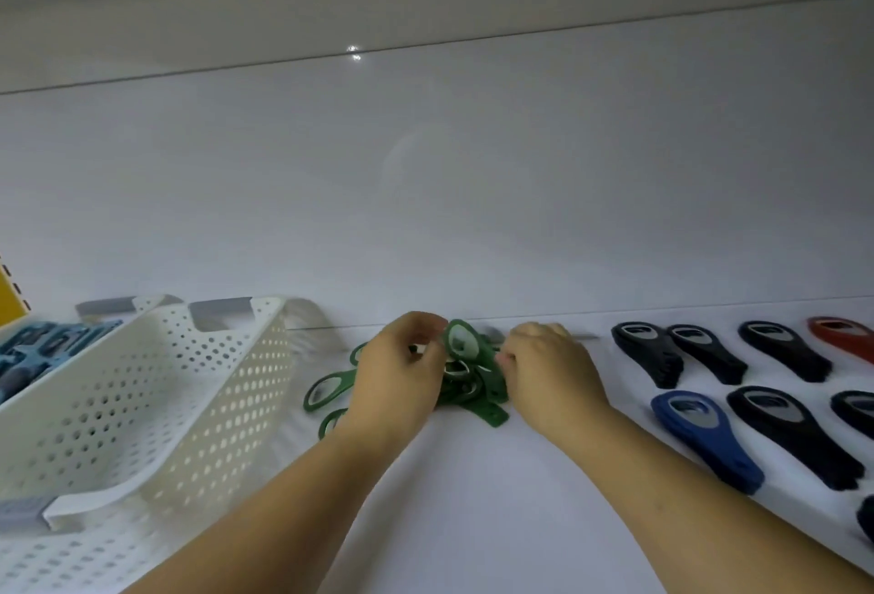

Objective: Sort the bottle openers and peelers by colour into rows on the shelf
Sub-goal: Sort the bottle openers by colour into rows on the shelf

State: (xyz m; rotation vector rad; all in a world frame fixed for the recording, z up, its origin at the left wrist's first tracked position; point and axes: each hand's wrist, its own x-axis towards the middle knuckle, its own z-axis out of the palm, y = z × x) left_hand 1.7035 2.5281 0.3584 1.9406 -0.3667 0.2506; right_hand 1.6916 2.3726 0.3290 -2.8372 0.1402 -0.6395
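A heap of green bottle openers (477,397) lies at the back of the white shelf (473,499). My left hand (402,380) pinches one green opener (461,340) and tilts it up above the heap. On the heap's right side my right hand (551,369) rests, its fingers curled over the openers; what they grip is hidden. Two more green openers (326,392) stick out to the left, under my left wrist. To the right, black openers (645,352) lie in rows, with a blue opener (704,437) and a red opener (842,335) among them.
A white perforated basket (156,409) stands on the left of the shelf. Behind it sits a tray of blue items (42,347). The shelf's white back wall (425,191) rises just behind the heap. A yellow upright (9,300) shows at the far left.
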